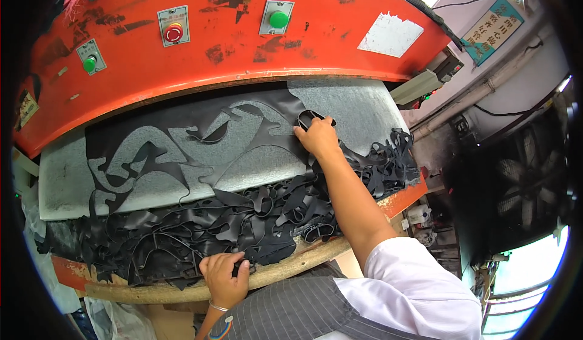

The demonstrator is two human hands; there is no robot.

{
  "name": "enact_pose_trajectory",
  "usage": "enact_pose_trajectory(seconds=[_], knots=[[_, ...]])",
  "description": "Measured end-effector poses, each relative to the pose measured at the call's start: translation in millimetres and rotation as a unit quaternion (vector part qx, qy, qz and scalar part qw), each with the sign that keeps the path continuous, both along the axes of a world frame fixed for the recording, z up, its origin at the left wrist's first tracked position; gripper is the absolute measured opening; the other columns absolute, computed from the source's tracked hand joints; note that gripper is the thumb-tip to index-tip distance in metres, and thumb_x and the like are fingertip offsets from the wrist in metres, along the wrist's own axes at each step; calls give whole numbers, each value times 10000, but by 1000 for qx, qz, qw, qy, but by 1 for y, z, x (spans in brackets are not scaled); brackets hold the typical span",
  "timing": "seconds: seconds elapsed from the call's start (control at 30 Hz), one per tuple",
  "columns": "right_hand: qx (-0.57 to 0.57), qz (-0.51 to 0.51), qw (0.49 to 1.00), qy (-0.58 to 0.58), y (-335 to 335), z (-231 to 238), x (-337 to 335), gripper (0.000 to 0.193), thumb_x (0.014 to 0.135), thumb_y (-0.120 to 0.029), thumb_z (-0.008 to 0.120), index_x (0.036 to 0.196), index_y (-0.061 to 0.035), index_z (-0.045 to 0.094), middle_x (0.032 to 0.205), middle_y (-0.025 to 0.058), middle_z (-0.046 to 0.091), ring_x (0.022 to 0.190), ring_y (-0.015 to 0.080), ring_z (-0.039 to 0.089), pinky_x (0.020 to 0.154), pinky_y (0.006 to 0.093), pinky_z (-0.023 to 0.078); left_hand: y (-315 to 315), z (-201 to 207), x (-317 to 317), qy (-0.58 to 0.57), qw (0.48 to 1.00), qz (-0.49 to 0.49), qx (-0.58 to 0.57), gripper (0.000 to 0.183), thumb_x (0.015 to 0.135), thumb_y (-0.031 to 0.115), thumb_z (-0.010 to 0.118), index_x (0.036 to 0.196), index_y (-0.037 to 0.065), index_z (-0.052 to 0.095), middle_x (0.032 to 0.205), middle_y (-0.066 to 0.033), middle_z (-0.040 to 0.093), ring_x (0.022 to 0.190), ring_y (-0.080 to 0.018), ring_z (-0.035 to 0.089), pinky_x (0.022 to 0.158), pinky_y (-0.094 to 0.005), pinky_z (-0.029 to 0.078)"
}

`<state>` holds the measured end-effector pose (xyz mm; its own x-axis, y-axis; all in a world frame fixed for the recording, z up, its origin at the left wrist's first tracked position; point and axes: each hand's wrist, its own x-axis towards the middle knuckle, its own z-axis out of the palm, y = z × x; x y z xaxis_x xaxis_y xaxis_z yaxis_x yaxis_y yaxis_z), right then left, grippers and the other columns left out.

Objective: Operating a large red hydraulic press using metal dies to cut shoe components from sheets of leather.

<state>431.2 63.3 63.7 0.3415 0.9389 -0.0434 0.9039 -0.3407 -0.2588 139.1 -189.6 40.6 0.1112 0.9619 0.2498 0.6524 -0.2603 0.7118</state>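
Sheet (194, 110) on bed (358, 109) (scraps (267, 212) in front).

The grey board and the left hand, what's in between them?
In the head view, a tangled heap of black strips lies between the grey board and the left hand.

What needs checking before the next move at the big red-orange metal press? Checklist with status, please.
1. Left hand clear of the flat pale-grey bed: ok; it is by the curved tan front rail.
2. Right hand clear of the bed: not ok; it reaches over it.
3. Right hand's grip on the thin black curved loop: cannot tell; hand and loop overlap in view.
4. Bed's front edge free of tangled black flexible scraps: not ok; they overlap it.
5. Round red mushroom-shaped button uncovered: ok; nothing blocks it.
6. Red button released: cannot tell.
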Motion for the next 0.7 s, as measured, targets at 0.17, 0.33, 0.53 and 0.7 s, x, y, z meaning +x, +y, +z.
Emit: enact_pose_trajectory(seconds=[0.17, 0.33, 0.53, 0.7], knots=[[131, 48, 989, 52, -11, 13, 53, 528, 829, -427, 684, 1140, -10, 597, 1155, 239, 566, 1071, 399, 577, 928, 445, 468, -1, 6, -17, -91, 995, -12, -30, 170, 776, 134, 685, 913, 34, 671, 883, -96, 670, 876, -273, 606, 880, -391, 399], [210, 343, 915, -33, 9, 18, 57, 374, 829, -203, 644, 1191, -123, 603, 1269, 144, 561, 1092, 343, 576, 915, 410, 476, 28, 33, -21, -109, 992, -14, -55, 138, 778, 25, 662, 913, 1, 666, 889, -135, 670, 837, -290, 622, 748, -362, 490], [-123, 521, 837, -114, 69, 27, 21, 266, 773, -121, 581, 989, -178, 727, 1091, 28, 677, 1102, 229, 583, 921, 371, 483, 67, 56, 6, -140, 988, -55, -37, 106, 796, 40, 662, 895, 3, 678, 859, -134, 671, 791, -271, 636, 733, -334, 499], [26, 598, 799, -50, 71, 13, 36, 266, 777, -115, 581, 993, -180, 722, 1056, 34, 687, 986, 270, 638, 860, 392, 509, 105, 70, 34, -153, 981, -108, -49, 113, 808, 74, 674, 905, 18, 686, 872, -132, 681, 824, -278, 647, 753, -343, 500]])
